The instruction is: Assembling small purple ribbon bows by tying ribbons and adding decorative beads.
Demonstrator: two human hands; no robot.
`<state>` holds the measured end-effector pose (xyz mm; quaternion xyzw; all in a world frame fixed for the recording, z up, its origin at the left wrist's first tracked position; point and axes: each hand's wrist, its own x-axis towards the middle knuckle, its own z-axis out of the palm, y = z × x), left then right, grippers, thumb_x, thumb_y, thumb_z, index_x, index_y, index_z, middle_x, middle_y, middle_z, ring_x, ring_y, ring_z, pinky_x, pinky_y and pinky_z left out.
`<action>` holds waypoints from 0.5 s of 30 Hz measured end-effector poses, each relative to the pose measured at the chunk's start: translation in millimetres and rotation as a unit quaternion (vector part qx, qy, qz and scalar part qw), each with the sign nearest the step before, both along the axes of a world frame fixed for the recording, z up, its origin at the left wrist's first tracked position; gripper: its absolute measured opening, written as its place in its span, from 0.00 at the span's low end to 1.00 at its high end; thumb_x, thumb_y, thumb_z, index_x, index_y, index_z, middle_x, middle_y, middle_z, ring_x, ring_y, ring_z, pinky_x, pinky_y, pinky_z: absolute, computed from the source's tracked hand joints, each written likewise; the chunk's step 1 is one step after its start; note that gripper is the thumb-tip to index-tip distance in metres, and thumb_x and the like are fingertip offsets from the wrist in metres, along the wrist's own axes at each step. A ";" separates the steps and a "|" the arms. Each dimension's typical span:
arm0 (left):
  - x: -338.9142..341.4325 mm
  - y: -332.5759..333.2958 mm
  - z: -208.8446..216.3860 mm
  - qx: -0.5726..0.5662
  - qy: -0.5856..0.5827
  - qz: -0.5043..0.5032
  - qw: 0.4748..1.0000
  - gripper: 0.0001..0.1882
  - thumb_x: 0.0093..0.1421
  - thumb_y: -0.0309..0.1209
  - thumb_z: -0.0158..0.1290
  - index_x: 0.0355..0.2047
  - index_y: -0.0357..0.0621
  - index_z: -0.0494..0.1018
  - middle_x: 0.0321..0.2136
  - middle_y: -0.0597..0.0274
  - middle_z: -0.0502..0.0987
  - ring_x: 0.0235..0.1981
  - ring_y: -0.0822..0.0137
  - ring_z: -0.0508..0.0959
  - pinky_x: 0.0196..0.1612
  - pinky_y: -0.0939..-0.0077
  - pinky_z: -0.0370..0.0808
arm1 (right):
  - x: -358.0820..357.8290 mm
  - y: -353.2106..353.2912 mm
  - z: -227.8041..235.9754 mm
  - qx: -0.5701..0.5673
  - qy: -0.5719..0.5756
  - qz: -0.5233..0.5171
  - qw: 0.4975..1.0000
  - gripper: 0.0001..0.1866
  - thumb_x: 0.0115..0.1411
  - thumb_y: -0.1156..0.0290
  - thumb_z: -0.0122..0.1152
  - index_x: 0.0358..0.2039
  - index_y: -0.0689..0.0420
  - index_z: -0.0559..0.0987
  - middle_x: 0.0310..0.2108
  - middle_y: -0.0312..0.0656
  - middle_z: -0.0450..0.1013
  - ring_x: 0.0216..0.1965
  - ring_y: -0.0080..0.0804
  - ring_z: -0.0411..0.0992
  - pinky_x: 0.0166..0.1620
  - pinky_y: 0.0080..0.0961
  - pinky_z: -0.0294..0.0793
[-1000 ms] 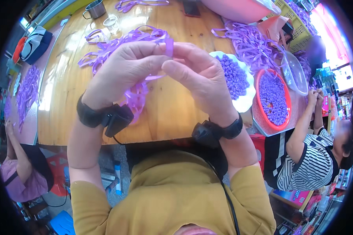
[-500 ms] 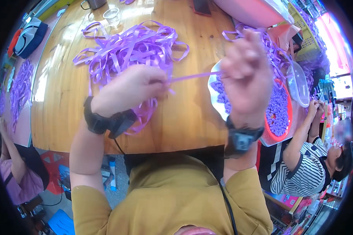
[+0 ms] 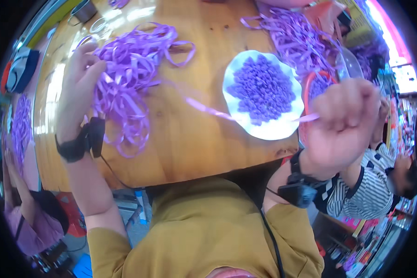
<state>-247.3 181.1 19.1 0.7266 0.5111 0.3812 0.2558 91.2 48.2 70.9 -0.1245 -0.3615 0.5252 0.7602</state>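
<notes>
My right hand (image 3: 343, 123) is closed on one end of a purple ribbon (image 3: 208, 110), out past the plate's right side. The ribbon stretches left across a white scalloped plate (image 3: 245, 130) toward a heap of loose purple ribbons (image 3: 129, 69), blurred along part of its length. Small purple rosette-like pieces (image 3: 264, 88) fill the plate. At the heap's left edge is my left hand (image 3: 81, 78), thumb and fingers apart, with its fingertips next to the ribbons. Both wrists wear black straps with small devices.
A red-rimmed basin (image 3: 306, 92) with more purple pieces is partly behind my right hand. More ribbons (image 3: 296, 37) lie at the far right. A metal mug (image 3: 83, 11) stands far left. People sit at both sides, including one in a striped shirt (image 3: 375, 185).
My hands have moved apart: the left to the heap's left edge, the right outward past the plate, drawing the ribbon. The view has shifted, and the plate shows in full.
</notes>
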 end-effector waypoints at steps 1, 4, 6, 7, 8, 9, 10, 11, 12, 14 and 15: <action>7.7 -7.9 9.6 -0.057 -0.062 0.009 0.996 0.16 0.58 0.31 0.48 0.45 0.37 0.65 0.25 0.70 0.66 0.26 0.80 0.66 0.29 0.88 0.62 | -6.8 -2.4 -11.2 -0.026 -0.030 0.038 0.998 0.08 0.64 0.68 0.43 0.32 0.58 0.68 0.15 0.28 0.52 0.15 0.17 0.47 0.21 0.18 0.48; 26.5 -22.6 13.3 -0.145 -0.155 -0.029 0.977 0.11 0.61 0.30 0.45 0.42 0.40 0.66 0.25 0.72 0.66 0.22 0.83 0.60 0.25 0.91 0.56 | -13.5 -30.7 -36.9 -0.083 -0.104 -0.014 0.991 0.11 0.63 0.63 0.47 0.32 0.59 0.68 0.15 0.29 0.53 0.14 0.17 0.48 0.19 0.19 0.46; 43.9 -31.4 13.6 -0.177 -0.189 -0.077 0.963 0.09 0.63 0.30 0.43 0.41 0.42 0.67 0.25 0.73 0.65 0.19 0.85 0.55 0.22 0.92 0.52 | -11.9 -52.1 -46.2 -0.176 -0.116 -0.044 0.977 0.08 0.57 0.69 0.56 0.28 0.61 0.73 0.22 0.36 0.70 0.18 0.17 0.61 0.22 0.15 0.59; 60.5 -40.3 18.3 -0.210 -0.155 -0.089 0.961 0.08 0.62 0.29 0.44 0.38 0.42 0.69 0.25 0.74 0.65 0.21 0.84 0.59 0.24 0.92 0.55 | -7.3 -59.6 -51.1 -0.181 -0.112 -0.052 0.976 0.08 0.57 0.69 0.56 0.28 0.61 0.73 0.22 0.36 0.70 0.18 0.17 0.61 0.22 0.15 0.59; 75.7 -48.7 20.5 -0.242 -0.121 -0.100 0.958 0.07 0.61 0.29 0.44 0.36 0.43 0.70 0.24 0.75 0.65 0.23 0.83 0.64 0.27 0.92 0.59 | -1.7 -66.9 -55.9 -0.203 -0.113 -0.065 0.970 0.08 0.56 0.70 0.57 0.28 0.61 0.73 0.23 0.37 0.71 0.19 0.16 0.62 0.23 0.14 0.60; 87.7 -55.0 19.0 -0.229 -0.058 -0.120 0.964 0.08 0.61 0.28 0.44 0.35 0.42 0.72 0.24 0.71 0.67 0.23 0.80 0.67 0.27 0.88 0.63 | 3.0 -72.7 -60.6 -0.224 -0.115 -0.076 0.965 0.08 0.56 0.70 0.57 0.28 0.62 0.73 0.23 0.37 0.72 0.20 0.15 0.63 0.24 0.12 0.60; 99.9 -58.6 17.7 -0.233 -0.055 -0.125 0.963 0.08 0.61 0.28 0.44 0.35 0.42 0.72 0.24 0.71 0.67 0.23 0.80 0.67 0.27 0.88 0.63 | 6.5 -75.6 -65.2 -0.228 -0.112 -0.082 0.964 0.08 0.56 0.70 0.57 0.28 0.62 0.73 0.23 0.37 0.72 0.20 0.15 0.63 0.24 0.12 0.60; 111.2 -62.2 16.6 -0.189 -0.004 -0.204 0.961 0.09 0.62 0.28 0.44 0.38 0.40 0.72 0.22 0.71 0.67 0.22 0.81 0.65 0.26 0.88 0.62 | 10.5 -76.2 -70.0 -0.241 -0.133 -0.134 0.952 0.07 0.56 0.70 0.57 0.29 0.62 0.73 0.23 0.35 0.71 0.20 0.13 0.62 0.24 0.11 0.59; 121.2 -65.2 16.0 -0.142 0.047 -0.279 0.949 0.10 0.62 0.28 0.43 0.40 0.39 0.72 0.21 0.71 0.66 0.22 0.81 0.64 0.25 0.88 0.61 | 14.9 -76.0 -75.7 -0.251 -0.155 -0.184 0.938 0.07 0.57 0.71 0.57 0.30 0.62 0.74 0.22 0.34 0.71 0.20 0.12 0.61 0.24 0.10 0.58; 140.6 -62.1 10.6 -0.089 0.082 -0.311 0.943 0.10 0.61 0.27 0.45 0.40 0.38 0.72 0.22 0.66 0.68 0.23 0.76 0.67 0.27 0.84 0.63 | 22.3 -74.5 -91.2 -0.241 -0.158 -0.202 0.936 0.06 0.58 0.72 0.56 0.31 0.62 0.74 0.22 0.30 0.69 0.20 0.10 0.59 0.24 0.09 0.56; 152.0 -57.2 6.4 -0.034 0.113 -0.341 0.932 0.10 0.59 0.26 0.46 0.40 0.37 0.72 0.23 0.61 0.70 0.25 0.70 0.70 0.28 0.80 0.66 | 22.2 -72.7 -97.0 -0.249 -0.159 -0.215 0.931 0.06 0.59 0.72 0.53 0.31 0.62 0.73 0.18 0.30 0.64 0.17 0.12 0.55 0.22 0.12 0.53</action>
